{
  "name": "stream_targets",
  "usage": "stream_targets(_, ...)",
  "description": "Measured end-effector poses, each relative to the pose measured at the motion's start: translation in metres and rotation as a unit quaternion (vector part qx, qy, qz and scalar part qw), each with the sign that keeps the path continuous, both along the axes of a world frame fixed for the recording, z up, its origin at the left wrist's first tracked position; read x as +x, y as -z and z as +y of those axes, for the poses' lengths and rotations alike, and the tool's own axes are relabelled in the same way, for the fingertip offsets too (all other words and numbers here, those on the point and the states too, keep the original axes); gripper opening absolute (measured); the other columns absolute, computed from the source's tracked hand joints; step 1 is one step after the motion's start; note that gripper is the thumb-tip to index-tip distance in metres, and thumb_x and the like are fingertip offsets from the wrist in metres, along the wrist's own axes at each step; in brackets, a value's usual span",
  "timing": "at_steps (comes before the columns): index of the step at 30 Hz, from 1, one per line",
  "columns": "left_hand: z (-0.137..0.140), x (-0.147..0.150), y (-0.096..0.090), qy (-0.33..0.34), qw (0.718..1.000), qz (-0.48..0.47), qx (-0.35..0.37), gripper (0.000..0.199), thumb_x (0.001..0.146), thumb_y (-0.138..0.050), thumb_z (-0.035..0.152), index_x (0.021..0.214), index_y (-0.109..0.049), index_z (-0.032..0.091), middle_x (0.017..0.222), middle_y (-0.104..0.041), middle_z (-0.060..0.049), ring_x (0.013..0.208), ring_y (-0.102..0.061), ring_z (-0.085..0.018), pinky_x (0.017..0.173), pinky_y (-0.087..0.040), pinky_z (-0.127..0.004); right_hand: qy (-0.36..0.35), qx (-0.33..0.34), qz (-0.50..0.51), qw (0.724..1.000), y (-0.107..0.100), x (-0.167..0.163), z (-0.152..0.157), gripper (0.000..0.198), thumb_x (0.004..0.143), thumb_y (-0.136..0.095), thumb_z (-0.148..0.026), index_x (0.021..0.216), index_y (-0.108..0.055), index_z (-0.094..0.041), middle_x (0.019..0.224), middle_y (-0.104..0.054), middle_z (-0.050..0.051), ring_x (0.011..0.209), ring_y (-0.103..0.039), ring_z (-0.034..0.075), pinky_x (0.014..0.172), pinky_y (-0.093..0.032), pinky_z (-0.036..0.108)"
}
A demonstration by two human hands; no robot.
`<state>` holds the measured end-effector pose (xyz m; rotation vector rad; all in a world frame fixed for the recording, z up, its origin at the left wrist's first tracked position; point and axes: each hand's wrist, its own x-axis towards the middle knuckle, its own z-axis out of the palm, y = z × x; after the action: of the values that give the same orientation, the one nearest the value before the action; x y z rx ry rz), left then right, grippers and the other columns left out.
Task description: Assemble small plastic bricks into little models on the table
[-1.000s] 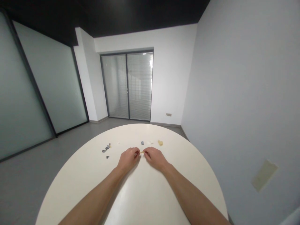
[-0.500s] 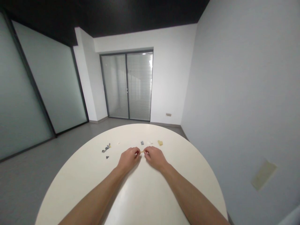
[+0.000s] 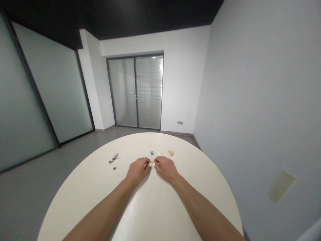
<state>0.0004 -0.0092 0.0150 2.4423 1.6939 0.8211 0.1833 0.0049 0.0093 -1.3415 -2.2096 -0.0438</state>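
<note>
Between my hands a small thin yellow piece (image 3: 152, 162) spans the gap, just above or on the table; its exact kind is too small to tell. My left hand (image 3: 138, 170) is closed in a pinch on its left end. At the other end, my right hand (image 3: 165, 168) pinches it too. Beyond the hands lie a small grey piece (image 3: 151, 153), some white bits (image 3: 161, 153) and a flat yellow piece (image 3: 171, 153). The fingers hide both ends of the held piece.
Several small dark grey pieces (image 3: 114, 158) lie in a cluster at the left of the round white table (image 3: 150, 214). Another dark piece (image 3: 114, 168) sits nearer, and a tiny white bit (image 3: 126, 153) farther right. A wall (image 3: 250, 100) stands on the right.
The gap between my fingertips is very slightly wider, with a little more of the yellow piece showing. The loose pieces on the table stay put.
</note>
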Motion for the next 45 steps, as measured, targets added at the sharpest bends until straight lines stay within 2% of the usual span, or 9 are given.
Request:
stream_targets(17, -0.0011, 0.0007, -0.0008, -0.010, 1.000, 0.007, 0.002, 0.017, 0.085, -0.050, 0.023, 0.097, -0.063, 0.023, 0.096, -0.069, -0.003, 0.091, -0.060, -0.017, 0.073, -0.038, -0.026, 0.000, 0.015, 0.000, 1.000, 0.0011, -0.0001, 0.0001, 0.016, 0.092, -0.049, -0.023, 0.099, -0.063, -0.022, 0.097, -0.069, 0.003, 0.089, -0.061, 0.016, 0.077, -0.038, 0.025)
stream_targets(30, 0.0026, 0.0003, 0.0019, -0.058, 0.998, 0.020, -0.001, 0.023, 0.091, -0.045, 0.032, 0.093, -0.066, 0.024, 0.094, -0.070, -0.003, 0.087, -0.060, -0.017, 0.067, -0.035, -0.026, -0.002, 0.015, 0.014, 1.000, 0.0035, 0.0005, 0.0016, 0.016, 0.093, -0.049, -0.023, 0.100, -0.063, -0.021, 0.097, -0.069, 0.004, 0.089, -0.061, 0.016, 0.076, -0.038, 0.025)
stream_targets(45, 0.0005, 0.0003, -0.0008, -0.047, 0.999, 0.026, 0.000, 0.023, 0.091, -0.045, 0.032, 0.090, -0.067, 0.024, 0.091, -0.071, -0.003, 0.083, -0.062, -0.017, 0.065, -0.036, -0.026, -0.008, 0.004, 0.016, 1.000, 0.0027, 0.0007, 0.0014, 0.017, 0.094, -0.048, -0.026, 0.102, -0.062, -0.022, 0.097, -0.069, 0.004, 0.089, -0.061, 0.016, 0.076, -0.039, 0.025)
